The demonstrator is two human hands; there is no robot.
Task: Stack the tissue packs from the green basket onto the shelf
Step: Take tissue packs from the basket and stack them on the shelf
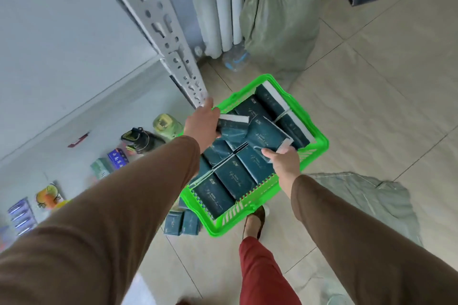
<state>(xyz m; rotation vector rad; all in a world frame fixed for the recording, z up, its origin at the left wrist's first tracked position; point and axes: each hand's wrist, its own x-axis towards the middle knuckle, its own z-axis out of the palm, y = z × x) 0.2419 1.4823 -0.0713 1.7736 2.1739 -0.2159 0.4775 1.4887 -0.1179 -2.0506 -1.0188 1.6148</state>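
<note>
1. Green basket (319,142) sits on the floor at centre, full of dark tissue packs; sleeves hide its 7 o'clock side.
2. Shelf upright (173,52) stands at 11 o'clock.
3. Left hand (202,122) grips one pack (233,125).
4. Right hand (285,160) pinches another pack (266,134); its fingers are mostly hidden.

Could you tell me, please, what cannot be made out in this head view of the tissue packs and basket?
- Left hand: the fingers are hidden behind the pack it grips.
- Right hand: the fingertips are hidden under its pack.
- Green basket: the lower layers are covered by the top packs, so the count is unknown.
- Pack lettering: too small and blurred to read.
- Shelf: the boards are cut off; only the post shows.
</note>
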